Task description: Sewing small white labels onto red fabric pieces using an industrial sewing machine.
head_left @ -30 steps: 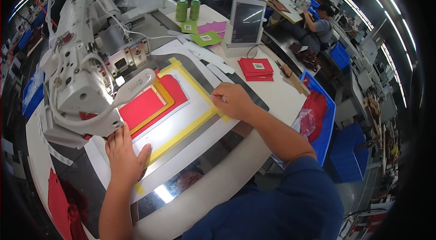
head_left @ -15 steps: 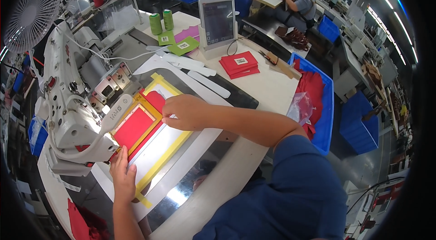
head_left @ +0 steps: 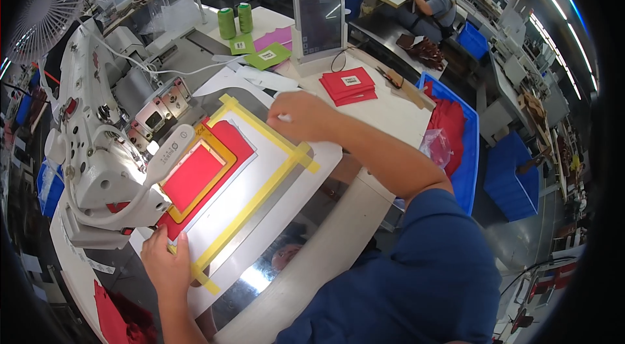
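Note:
My left hand [head_left: 165, 261] lies at the near left corner of a red fabric piece [head_left: 239, 141], fingers stretched out. A yellow frame [head_left: 229, 160] rests on the fabric under the head of a white sewing machine [head_left: 97, 171]. Beneath the fabric is a white sheet [head_left: 229, 189] edged with yellow tape [head_left: 259, 204]. My right hand [head_left: 301, 116] is raised beyond the sheet's far right edge, its fingers closed. A small bit of white shows at its fingertips; what it is, I cannot make out.
Long white strips [head_left: 263, 78] lie beyond the sheet. Behind them stand green thread spools [head_left: 226, 23] and a tablet screen [head_left: 319, 22]. Red labelled pieces [head_left: 348, 86] are stacked at right, near scissors [head_left: 392, 77]. A blue bin [head_left: 467, 171] holds red fabric. People work farther off.
My right hand has left the red fabric and yellow frame, moving up and to the right. My left hand has slid slightly nearer and left. More of the fabric and taped sheet shows.

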Demonstrator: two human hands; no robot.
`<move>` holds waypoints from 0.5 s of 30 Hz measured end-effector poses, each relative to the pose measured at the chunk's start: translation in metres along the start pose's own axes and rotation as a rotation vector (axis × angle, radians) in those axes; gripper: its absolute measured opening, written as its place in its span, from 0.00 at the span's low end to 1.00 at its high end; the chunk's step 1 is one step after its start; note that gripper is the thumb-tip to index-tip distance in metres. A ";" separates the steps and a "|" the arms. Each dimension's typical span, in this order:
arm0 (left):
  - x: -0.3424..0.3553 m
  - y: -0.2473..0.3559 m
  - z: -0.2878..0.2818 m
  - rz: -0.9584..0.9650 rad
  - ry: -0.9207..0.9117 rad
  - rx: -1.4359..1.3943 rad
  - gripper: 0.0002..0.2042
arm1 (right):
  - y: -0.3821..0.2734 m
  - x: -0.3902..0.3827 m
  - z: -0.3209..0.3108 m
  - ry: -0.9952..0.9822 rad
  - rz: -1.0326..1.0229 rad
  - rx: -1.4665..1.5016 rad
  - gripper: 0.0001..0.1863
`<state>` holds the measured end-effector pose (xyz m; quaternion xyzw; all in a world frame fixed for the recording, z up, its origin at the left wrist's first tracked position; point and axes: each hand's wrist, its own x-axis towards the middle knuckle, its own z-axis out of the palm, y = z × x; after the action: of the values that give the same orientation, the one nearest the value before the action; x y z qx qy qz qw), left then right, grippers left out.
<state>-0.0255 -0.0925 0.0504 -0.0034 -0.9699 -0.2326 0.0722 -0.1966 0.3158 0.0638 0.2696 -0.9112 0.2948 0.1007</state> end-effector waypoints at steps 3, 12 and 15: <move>0.002 0.003 -0.016 -0.141 0.060 0.447 0.22 | 0.084 -0.004 -0.034 0.030 0.241 -0.163 0.13; 0.002 0.024 0.015 0.220 0.062 0.265 0.30 | 0.179 -0.084 -0.085 0.043 0.429 -0.224 0.20; 0.002 0.024 0.020 0.244 0.035 0.174 0.35 | 0.176 -0.077 -0.085 0.113 0.423 -0.290 0.19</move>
<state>-0.0296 -0.0622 0.0439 -0.1109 -0.9773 -0.1372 0.1169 -0.2274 0.5190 0.0214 0.0388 -0.9730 0.1901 0.1253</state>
